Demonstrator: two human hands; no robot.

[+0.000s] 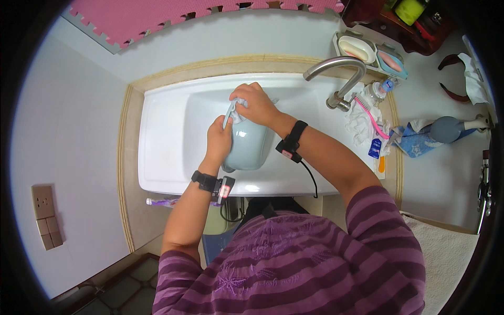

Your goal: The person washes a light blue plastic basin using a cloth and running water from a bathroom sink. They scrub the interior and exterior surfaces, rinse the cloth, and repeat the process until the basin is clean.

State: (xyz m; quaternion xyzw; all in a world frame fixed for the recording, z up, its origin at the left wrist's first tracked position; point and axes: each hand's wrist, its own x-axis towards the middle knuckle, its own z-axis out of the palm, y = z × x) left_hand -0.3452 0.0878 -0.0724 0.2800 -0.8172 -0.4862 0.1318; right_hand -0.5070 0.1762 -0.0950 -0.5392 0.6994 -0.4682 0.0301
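A pale blue-grey plastic container (250, 147), which may be a small bin or pail, is held tilted over the white sink basin (201, 130). My left hand (219, 138) grips its rim on the near left side. With my right hand (256, 104) I press a crumpled whitish cloth (238, 114) against the rim at the container's mouth. The inside of the container is mostly hidden by my hands and the cloth. A curved steel faucet (342, 75) rises to the right of the container, apart from it.
On the sink's right ledge lie a pink brush (370, 116), crumpled white tissue (360, 126), a blue tube (376, 147) and a clear bottle (374, 92). Soap dishes (356, 49) hang behind the faucet. A blue cloth (419, 143) hangs at the right wall.
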